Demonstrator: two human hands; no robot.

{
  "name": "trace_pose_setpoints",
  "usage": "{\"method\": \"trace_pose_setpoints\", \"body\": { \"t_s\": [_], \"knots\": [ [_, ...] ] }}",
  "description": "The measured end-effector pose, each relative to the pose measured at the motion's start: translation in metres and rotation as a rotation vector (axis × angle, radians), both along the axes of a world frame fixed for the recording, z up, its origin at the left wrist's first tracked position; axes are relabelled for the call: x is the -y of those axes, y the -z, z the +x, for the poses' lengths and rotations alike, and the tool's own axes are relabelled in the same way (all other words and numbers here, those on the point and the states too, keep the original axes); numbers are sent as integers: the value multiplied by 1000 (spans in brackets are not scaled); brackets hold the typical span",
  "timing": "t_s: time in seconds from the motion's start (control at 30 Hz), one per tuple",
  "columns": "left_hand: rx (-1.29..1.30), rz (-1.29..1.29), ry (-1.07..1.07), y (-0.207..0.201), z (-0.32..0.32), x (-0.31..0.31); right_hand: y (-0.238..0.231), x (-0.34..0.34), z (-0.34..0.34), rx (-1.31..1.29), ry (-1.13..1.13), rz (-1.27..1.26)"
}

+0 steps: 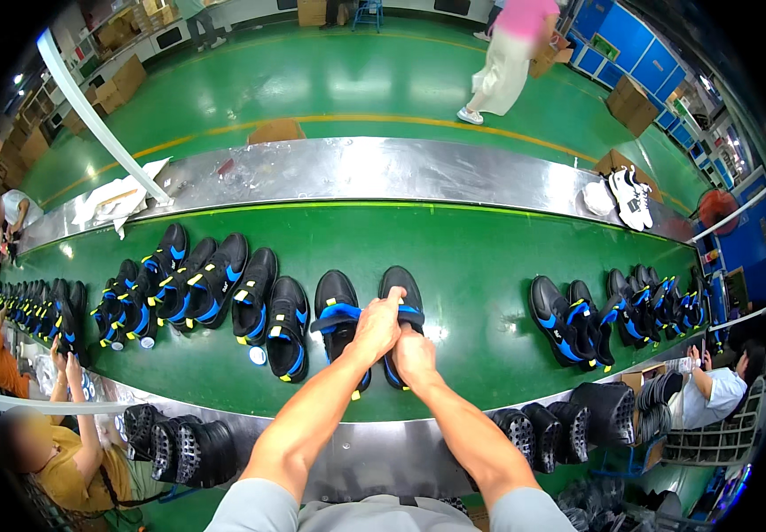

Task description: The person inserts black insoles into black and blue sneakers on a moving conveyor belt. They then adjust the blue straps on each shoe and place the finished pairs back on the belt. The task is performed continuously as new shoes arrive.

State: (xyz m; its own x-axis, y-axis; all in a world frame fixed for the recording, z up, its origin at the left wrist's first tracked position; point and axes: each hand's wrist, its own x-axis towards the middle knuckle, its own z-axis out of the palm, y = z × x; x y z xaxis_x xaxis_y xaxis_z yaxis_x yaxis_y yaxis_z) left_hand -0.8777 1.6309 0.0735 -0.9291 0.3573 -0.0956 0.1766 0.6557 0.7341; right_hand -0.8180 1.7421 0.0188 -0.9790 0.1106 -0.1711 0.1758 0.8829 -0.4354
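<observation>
A black sneaker (400,280) with blue trim stands toe away on the green belt in front of me, its blue-lined tongue or strap folded open crosswise. My left hand (377,330) is closed on that flap, one finger lying forward over the toe. Close beside it, my right hand (415,357) is closed at the sneaker's opening; its fingertips are hidden. Left of these hands is a matching black sneaker (336,288), its flap also folded open, partly behind my left wrist. Another black-and-blue sneaker (288,321) with yellow tabs stands farther left.
The green conveyor belt (480,266) carries more sneakers in rows left and right (553,310). Beyond it runs a metal ledge (356,168) with white shoes (629,197). Black moulded shapes (603,412) stand along the near edge. Co-workers sit at left (90,461) and right (707,399).
</observation>
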Motion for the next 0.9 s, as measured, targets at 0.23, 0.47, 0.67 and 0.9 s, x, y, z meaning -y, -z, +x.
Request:
{"method": "trace_pose_setpoints", "body": {
  "t_s": [0.23, 0.47, 0.67, 0.9],
  "knots": [
    [-511, 111, -189, -22, 73, 40, -43, -21, 39, -155, 105, 76],
    [-130, 8, -556, 44, 91, 102, -5, -44, 32, -45, 36, 128],
    [12, 79, -525, 63, 97, 83, -87, -53, 51, 161, -180, 268],
    [-1, 205, -436, 73, 117, 65, -72, 22, 8, -299, -307, -166]
  ]
}}
